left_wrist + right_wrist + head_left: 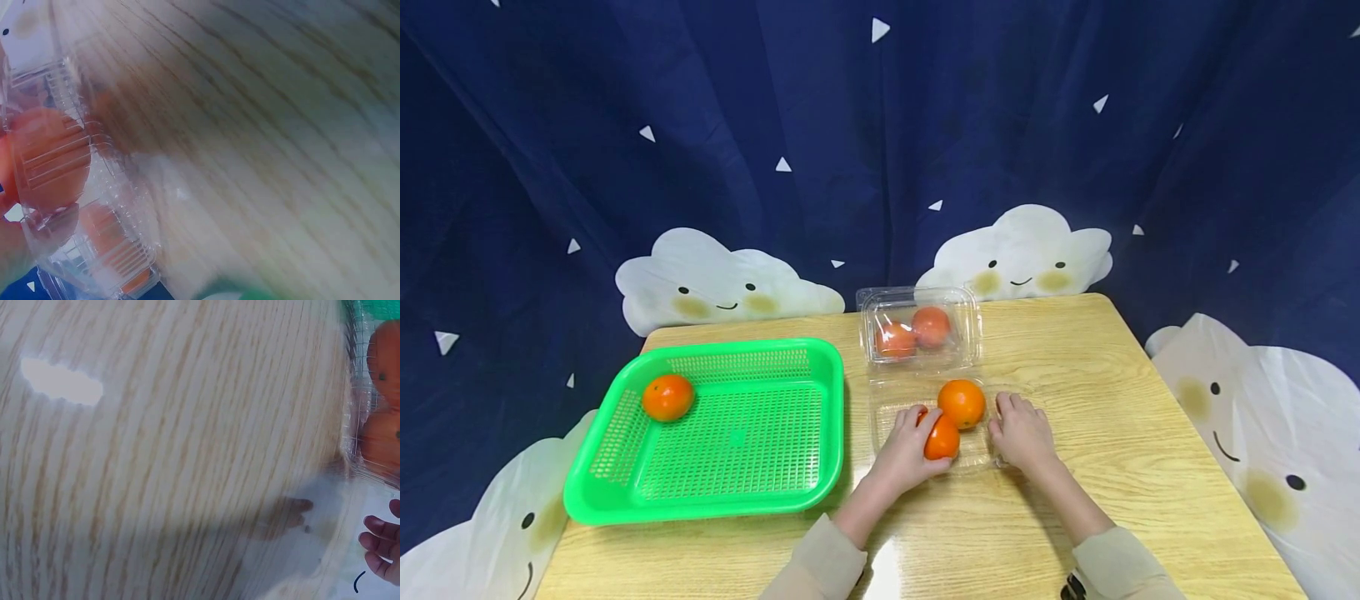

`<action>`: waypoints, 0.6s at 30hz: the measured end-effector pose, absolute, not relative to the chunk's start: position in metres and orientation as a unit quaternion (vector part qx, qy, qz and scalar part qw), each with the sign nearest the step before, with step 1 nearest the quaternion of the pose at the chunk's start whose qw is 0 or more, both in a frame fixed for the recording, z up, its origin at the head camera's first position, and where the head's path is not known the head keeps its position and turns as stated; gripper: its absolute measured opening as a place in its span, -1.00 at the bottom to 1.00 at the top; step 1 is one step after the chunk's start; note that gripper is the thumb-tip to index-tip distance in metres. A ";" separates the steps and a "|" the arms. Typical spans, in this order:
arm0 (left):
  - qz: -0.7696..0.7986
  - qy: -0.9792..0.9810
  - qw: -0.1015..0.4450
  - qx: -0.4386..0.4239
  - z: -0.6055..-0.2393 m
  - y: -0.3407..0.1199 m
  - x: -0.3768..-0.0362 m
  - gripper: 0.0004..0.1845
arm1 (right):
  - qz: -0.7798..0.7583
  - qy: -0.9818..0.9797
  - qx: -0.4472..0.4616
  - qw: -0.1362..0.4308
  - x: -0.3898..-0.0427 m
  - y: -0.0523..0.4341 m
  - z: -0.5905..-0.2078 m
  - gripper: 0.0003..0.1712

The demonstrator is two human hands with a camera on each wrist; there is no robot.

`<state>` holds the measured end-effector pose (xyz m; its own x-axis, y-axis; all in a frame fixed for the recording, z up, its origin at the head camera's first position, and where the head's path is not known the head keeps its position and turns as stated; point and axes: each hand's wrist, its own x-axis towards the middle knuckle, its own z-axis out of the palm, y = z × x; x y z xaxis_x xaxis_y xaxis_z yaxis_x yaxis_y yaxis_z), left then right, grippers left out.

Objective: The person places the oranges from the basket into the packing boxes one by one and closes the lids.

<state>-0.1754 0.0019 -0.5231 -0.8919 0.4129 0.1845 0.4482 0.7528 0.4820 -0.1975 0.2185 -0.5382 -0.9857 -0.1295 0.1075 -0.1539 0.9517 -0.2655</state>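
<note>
the left hand (904, 454) grips a round orange persimmon (943, 439) in the clear plastic clamshell box (925, 392) at mid-bench; the right hand (1021, 433) presses, fingers relaxed, on the box's right edge. a second persimmon (961, 403) sits behind.

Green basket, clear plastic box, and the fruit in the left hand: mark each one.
Green basket (820, 492): head view, on its near rim.
Clear plastic box (973, 321): head view, on the raised lid's right edge.
Held orange fruit (943, 442): head view, on its exposed right side.
</note>
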 end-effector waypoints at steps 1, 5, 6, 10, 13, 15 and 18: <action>-0.266 -0.936 0.032 -0.229 -0.524 0.002 -0.176 -0.25 | 0.138 -0.987 0.072 0.045 -0.197 0.219 -0.538 -0.69; -0.266 -0.936 0.025 -0.230 -0.525 0.004 -0.176 -0.26 | 0.137 -0.987 0.073 0.046 -0.197 0.219 -0.537 -0.70; -0.266 -0.936 0.023 -0.230 -0.525 0.005 -0.177 -0.26 | 0.137 -0.987 0.074 0.045 -0.197 0.218 -0.536 -0.70; -0.263 -0.937 0.011 -0.230 -0.525 0.006 -0.177 -0.26 | 0.135 -0.987 0.075 0.046 -0.197 0.218 -0.536 -0.68; -0.259 -0.938 0.003 -0.231 -0.525 0.007 -0.177 -0.25 | 0.134 -0.987 0.075 0.048 -0.197 0.219 -0.537 -0.68; -0.260 -0.937 0.000 -0.232 -0.526 0.007 -0.178 -0.25 | 0.134 -0.987 0.076 0.050 -0.197 0.219 -0.537 -0.69; -0.261 -0.937 -0.008 -0.231 -0.526 0.007 -0.178 -0.25 | 0.135 -0.987 0.075 0.050 -0.197 0.218 -0.537 -0.70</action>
<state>-0.1775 0.0067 -0.5264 -0.8936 0.4363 0.1058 0.4283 0.7577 0.4925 -0.1973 0.2184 -0.5374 -0.9838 -0.1351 0.1180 -0.1618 0.9523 -0.2587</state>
